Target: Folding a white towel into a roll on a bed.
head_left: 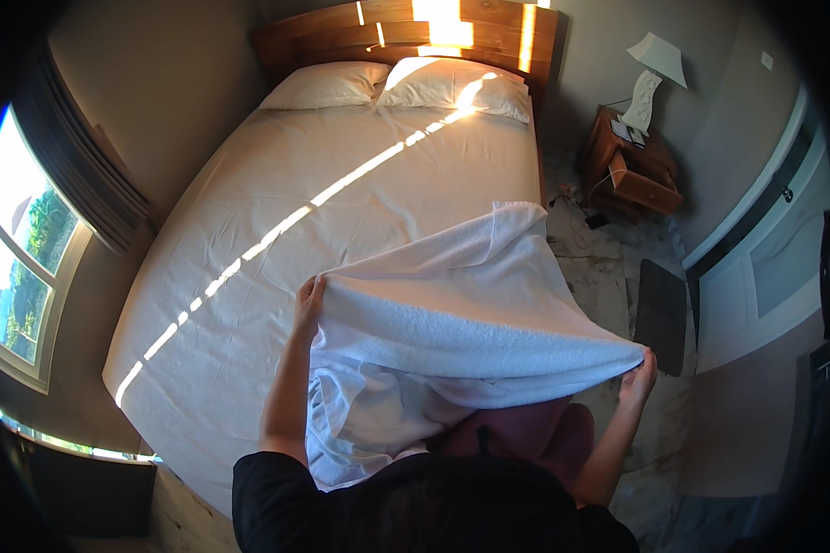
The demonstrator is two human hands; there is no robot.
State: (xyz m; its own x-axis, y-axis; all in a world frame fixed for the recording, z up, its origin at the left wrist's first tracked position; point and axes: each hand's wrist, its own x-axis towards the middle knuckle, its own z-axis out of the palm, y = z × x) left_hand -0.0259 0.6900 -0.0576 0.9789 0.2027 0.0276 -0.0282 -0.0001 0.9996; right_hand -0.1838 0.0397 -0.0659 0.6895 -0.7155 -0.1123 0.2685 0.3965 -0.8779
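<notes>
A white towel (452, 318) with a fluffy surface is stretched between my two hands over the near right part of the bed. My left hand (311, 300) pinches one corner above the mattress. At the other corner, beyond the bed's right side, my right hand (638, 376) grips the edge. The towel's far end lies on the bed (249, 221), one corner folded over. Beneath its near edge, more crumpled white cloth (355, 424) hangs close to my body; whether it belongs to the towel I cannot tell.
Two pillows (327, 85) rest against the wooden headboard (341, 37). On the right stands a wooden nightstand (650, 161) with its drawer pulled out, carrying a white lamp (653, 74). A dark mat (659, 313) lies by the door (765, 249). A window (28, 267) is at the left.
</notes>
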